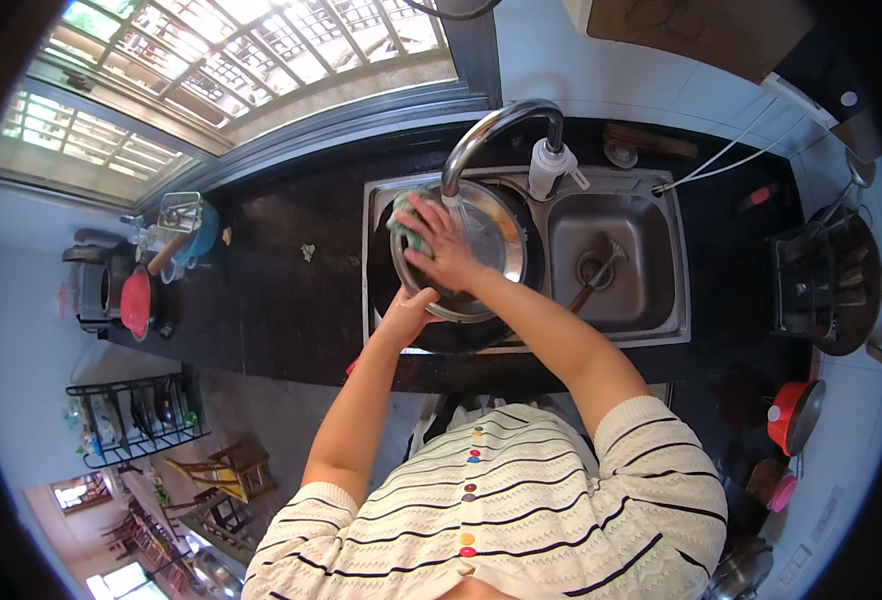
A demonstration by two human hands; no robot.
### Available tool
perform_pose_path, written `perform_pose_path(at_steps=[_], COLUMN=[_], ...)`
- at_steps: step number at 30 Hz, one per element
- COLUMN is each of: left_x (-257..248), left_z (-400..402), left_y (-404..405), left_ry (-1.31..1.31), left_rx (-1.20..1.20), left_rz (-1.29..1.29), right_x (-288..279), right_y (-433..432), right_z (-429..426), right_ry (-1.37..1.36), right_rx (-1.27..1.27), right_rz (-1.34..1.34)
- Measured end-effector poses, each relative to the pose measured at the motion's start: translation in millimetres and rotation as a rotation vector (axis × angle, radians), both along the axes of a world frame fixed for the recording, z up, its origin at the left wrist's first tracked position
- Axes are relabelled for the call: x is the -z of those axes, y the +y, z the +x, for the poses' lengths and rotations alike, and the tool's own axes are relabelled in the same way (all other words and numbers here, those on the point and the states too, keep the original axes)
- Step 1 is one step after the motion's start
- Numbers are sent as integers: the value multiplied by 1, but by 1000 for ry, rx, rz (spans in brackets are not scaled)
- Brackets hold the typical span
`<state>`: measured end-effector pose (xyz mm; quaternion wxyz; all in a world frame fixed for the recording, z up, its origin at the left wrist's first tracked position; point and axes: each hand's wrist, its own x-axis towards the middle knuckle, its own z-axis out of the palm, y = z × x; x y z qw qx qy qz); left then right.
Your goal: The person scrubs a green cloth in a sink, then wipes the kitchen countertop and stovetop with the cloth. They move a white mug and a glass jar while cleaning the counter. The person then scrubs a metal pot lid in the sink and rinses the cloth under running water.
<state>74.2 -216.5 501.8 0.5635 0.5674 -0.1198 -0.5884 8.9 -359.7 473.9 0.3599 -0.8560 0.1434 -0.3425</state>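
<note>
My left hand (409, 309) grips the near-left rim of a round, shiny metal basin or lid (512, 244); which of the two, I cannot tell. Pressed against its left inner side is a green-and-white cloth or scouring pad (405, 214), under the fingers of my right hand (445, 251). A curved chrome faucet (478, 135) ends above the round piece, and water runs from its spout. Below, a black wok-like pan (381, 277) fills the left sink bowl.
In the right sink bowl (651, 292) lies a wooden-handled metal tool (595, 274). A white faucet-mounted filter (546, 172) stands behind the divider. A black countertop (291, 307) surrounds the sink, with a leaf scrap (307, 252) on its left. A dark wire rack (801, 281) stands right.
</note>
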Motion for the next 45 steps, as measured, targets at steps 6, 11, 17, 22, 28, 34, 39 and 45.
perform_pose_path(at_steps=[6, 11, 17, 22, 28, 34, 39, 45], left_x=[2, 19, 34, 26, 13, 26, 8, 0], left_z=[-4, 8, 1, 11, 16, 46, 33, 4], left_y=[5, 4, -28, -22, -15, 12, 21, 5], left_ry=[-118, -128, 160, 248, 317, 549, 556, 177], left_rx=[-266, -447, -426, -507, -518, -529, -478, -517], left_rz=[-22, -33, -152, -104, 1, 6, -13, -29], right_x=[34, 46, 66, 15, 43, 84, 46, 53], right_y=[-37, 4, 49, 50, -26, -94, -78, -61], right_z=[-3, -21, 9, -18, -45, -50, -32, -25], right_ry=[210, 297, 272, 86, 74, 45, -103, 11], right_rx=[447, 292, 141, 112, -30, 295, 188, 490], right_rz=[-105, -33, 69, -207, -319, -247, 1111, 1390])
